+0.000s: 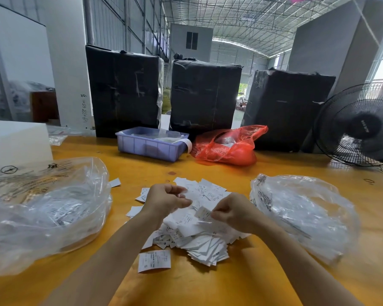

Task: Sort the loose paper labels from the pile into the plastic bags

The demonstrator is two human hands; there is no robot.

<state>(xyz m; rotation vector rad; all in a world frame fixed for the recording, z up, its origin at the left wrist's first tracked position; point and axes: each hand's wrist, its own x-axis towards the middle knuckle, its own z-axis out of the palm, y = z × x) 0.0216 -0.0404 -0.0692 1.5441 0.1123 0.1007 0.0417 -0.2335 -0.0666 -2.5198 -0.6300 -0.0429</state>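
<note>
A pile of white paper labels (199, 241) lies in the middle of the yellow table (208, 283). My right hand (232, 212) hovers over the pile and pinches one small label (203, 213) between thumb and fingers. My left hand (166, 199) is just left of it above the pile, fingers curled; whether it holds a label I cannot tell. A clear plastic bag (45, 208) with labels inside lies open at the left. Another clear plastic bag (303, 210) lies at the right. One label (154, 260) sits alone in front of the pile.
A blue plastic tray (151, 146) and a red plastic bag (228, 146) stand at the back of the table. Three black wrapped bales (206, 96) rise behind them. A black fan (358, 124) stands at the right, a white box (16, 140) at the left.
</note>
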